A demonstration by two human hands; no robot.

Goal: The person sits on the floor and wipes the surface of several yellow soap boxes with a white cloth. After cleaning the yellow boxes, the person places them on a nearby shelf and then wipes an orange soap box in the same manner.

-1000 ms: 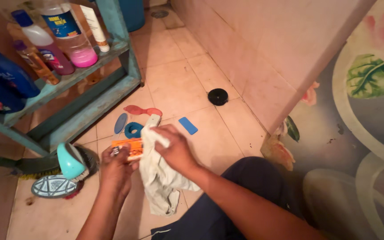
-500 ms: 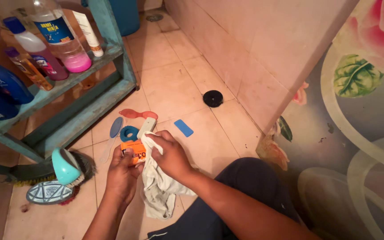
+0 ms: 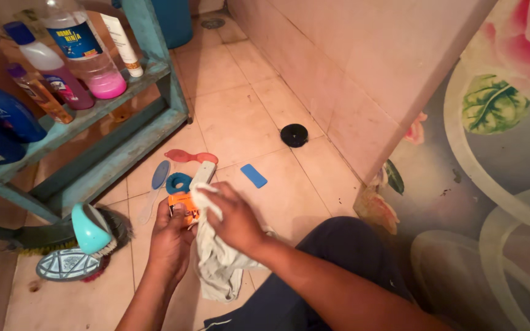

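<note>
My left hand [image 3: 170, 240] grips a small orange box [image 3: 182, 206] above the tiled floor. My right hand [image 3: 233, 219] holds a pale cloth [image 3: 216, 263] bunched against the box's right side, and the rest of the cloth hangs down between my hands. Just beyond the box lie a blue ring [image 3: 178, 182], a pale flat stick [image 3: 202, 174], a grey-blue oval file [image 3: 157, 178] and a red comb-like piece [image 3: 190, 157].
A small blue rectangle [image 3: 253, 176] and a black round cap [image 3: 294, 135] lie on the floor near the tiled wall. A teal shelf [image 3: 93, 116] with several bottles stands at left. A teal-handled brush [image 3: 90, 230] and a patterned oval [image 3: 67, 265] lie below it.
My right hand has slid the cloth further left over the orange box, covering more of it. My left hand has kept its hold.
</note>
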